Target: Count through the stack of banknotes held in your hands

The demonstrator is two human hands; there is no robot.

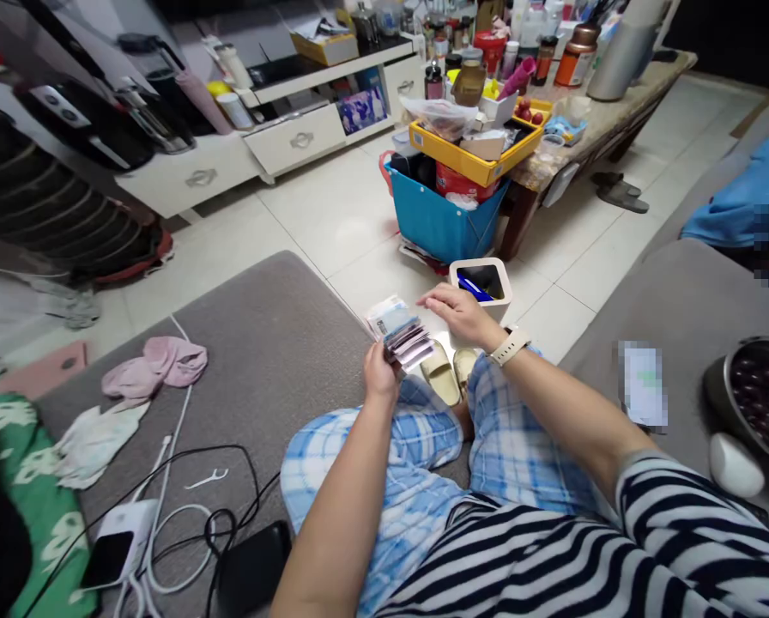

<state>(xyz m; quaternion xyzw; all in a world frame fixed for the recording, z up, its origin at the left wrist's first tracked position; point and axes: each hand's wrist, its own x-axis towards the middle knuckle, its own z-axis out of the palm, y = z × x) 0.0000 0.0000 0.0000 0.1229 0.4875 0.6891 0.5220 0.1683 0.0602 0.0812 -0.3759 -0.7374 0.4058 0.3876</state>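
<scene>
My left hand (380, 375) grips a thick stack of cards and slips (398, 331), held over my knees in blue checked trousers. My right hand (457, 310), with a pale watch (509, 345) on the wrist, hovers flat just right of the stack's top with fingers spread, close to the top card and holding nothing. Directly beyond the right hand a small white bin (483, 284) stands on the tiled floor. Beige slippers (447, 371) show between my knees.
A grey sofa seat (262, 360) at left carries pink cloth (156, 361), cables and a power bank (115, 542). A blue crate (441, 221) and yellow tray (471, 154) stand ahead by a cluttered table. A metal bowl of dark fruit (759, 396) sits at right.
</scene>
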